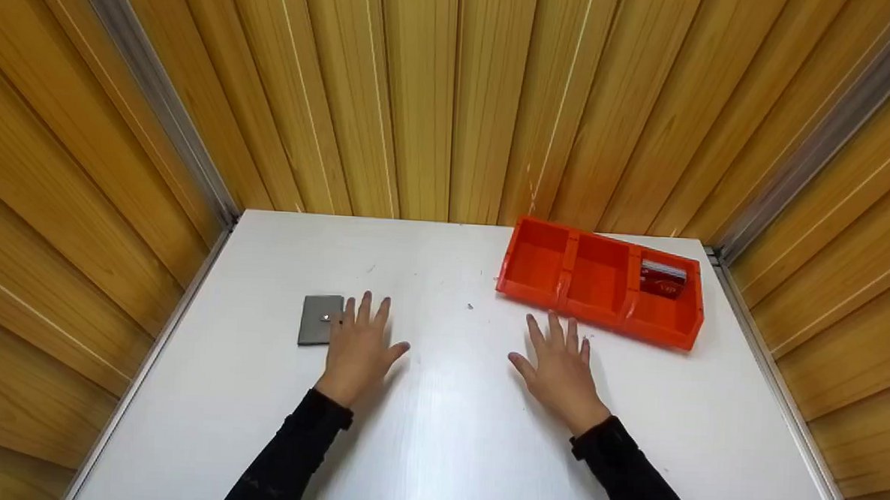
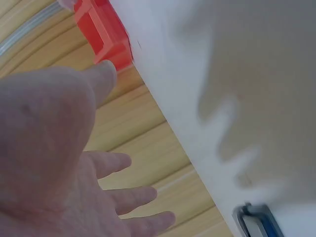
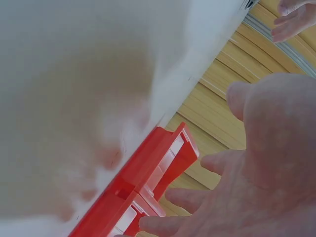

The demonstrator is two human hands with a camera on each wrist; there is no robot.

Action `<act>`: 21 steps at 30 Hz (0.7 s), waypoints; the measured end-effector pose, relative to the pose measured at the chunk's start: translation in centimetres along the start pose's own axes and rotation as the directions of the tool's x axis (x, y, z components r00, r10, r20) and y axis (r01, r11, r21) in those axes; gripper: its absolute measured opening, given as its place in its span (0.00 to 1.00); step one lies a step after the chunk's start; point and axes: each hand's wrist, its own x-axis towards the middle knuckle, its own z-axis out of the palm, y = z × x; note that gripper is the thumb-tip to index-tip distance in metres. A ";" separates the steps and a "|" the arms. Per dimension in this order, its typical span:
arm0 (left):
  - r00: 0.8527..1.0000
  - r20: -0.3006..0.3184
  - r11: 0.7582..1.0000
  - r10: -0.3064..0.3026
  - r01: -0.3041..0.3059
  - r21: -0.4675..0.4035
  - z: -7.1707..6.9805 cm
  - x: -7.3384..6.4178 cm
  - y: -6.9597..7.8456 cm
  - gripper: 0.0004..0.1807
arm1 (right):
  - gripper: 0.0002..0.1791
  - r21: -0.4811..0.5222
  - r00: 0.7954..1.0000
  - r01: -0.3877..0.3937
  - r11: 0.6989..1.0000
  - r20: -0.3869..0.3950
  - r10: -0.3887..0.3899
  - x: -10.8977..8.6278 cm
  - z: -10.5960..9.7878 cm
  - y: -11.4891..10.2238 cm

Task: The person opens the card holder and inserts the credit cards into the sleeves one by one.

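My left hand (image 1: 356,353) hovers over the white table with its fingers spread, and it holds nothing. Its fingers overlap the right edge of a flat grey card holder (image 1: 316,321) with a small snap tab in the head view. In the left wrist view the dark-edged end of the card holder (image 2: 261,220) shows low at the right. My right hand (image 1: 561,371) is likewise spread above the table, palm down and bare of any object. Just beyond its fingertips lies an orange three-compartment tray (image 1: 567,266). A stack of red cards (image 1: 661,282) leans inside the tray's right compartment.
The white table (image 1: 438,415) reaches back to a wood-patterned wall (image 1: 451,100). Similar panels stand at left and right, with metal rails (image 1: 152,335) along the table's sides. The tray sits slanted at the back right, close to the wall.
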 end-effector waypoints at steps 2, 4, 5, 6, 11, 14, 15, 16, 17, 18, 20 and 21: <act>0.999 0.013 0.999 -0.030 0.030 -0.037 -0.4 0.0 -1.1 0.49 | 0.47 0.006 1.000 0.006 1.000 0.010 -0.006 0.0 0.2 0.0; 0.998 0.017 0.996 -0.056 0.057 -0.062 -0.8 0.1 -2.5 0.47 | 0.46 0.013 1.000 0.013 1.000 0.012 -0.014 0.1 0.3 0.0; 0.998 0.008 0.995 -0.069 0.069 -0.073 -0.9 0.2 -3.3 0.46 | 0.46 0.014 1.000 0.017 1.000 0.009 -0.017 0.1 0.3 0.0; 0.997 -0.006 0.993 -0.080 0.079 -0.087 -1.1 0.3 -4.2 0.43 | 0.46 0.016 1.000 0.018 1.000 0.008 -0.019 0.2 0.3 -0.1; 0.984 -0.060 0.978 -0.166 0.156 -0.140 -1.7 0.5 -8.1 0.36 | 0.44 0.013 1.000 0.016 1.000 0.016 -0.016 0.2 0.1 0.0; 0.973 -0.047 0.966 -0.226 0.217 -0.142 -1.9 0.4 -10.1 0.35 | 0.44 0.006 1.000 0.017 1.000 0.021 -0.017 0.2 0.1 0.0; 0.970 -0.040 0.963 -0.241 0.233 -0.138 -1.9 0.3 -10.6 0.33 | 0.44 0.004 1.000 0.019 1.000 0.021 -0.019 0.2 0.1 0.0; 0.967 -0.033 0.959 -0.254 0.247 -0.137 -1.8 0.3 -11.1 0.32 | 0.44 0.003 1.000 0.020 1.000 0.021 -0.020 0.2 0.1 0.0; 0.964 -0.030 0.955 -0.266 0.259 -0.142 -1.7 0.3 -11.5 0.30 | 0.44 0.002 1.000 0.020 1.000 0.023 -0.020 0.2 0.1 0.0; 0.961 -0.029 0.952 -0.275 0.268 -0.147 -1.6 0.2 -11.9 0.29 | 0.44 0.003 1.000 0.022 1.000 0.022 -0.022 0.3 0.1 0.0; 0.957 -0.024 0.946 -0.290 0.282 -0.162 -1.2 0.1 -12.5 0.27 | 0.44 0.009 0.999 0.023 1.000 0.028 -0.023 0.3 0.2 -0.1; 0.954 -0.020 0.940 -0.299 0.291 -0.177 -1.1 0.0 -12.7 0.26 | 0.44 0.011 0.999 0.020 1.000 0.034 -0.021 0.4 0.3 -0.2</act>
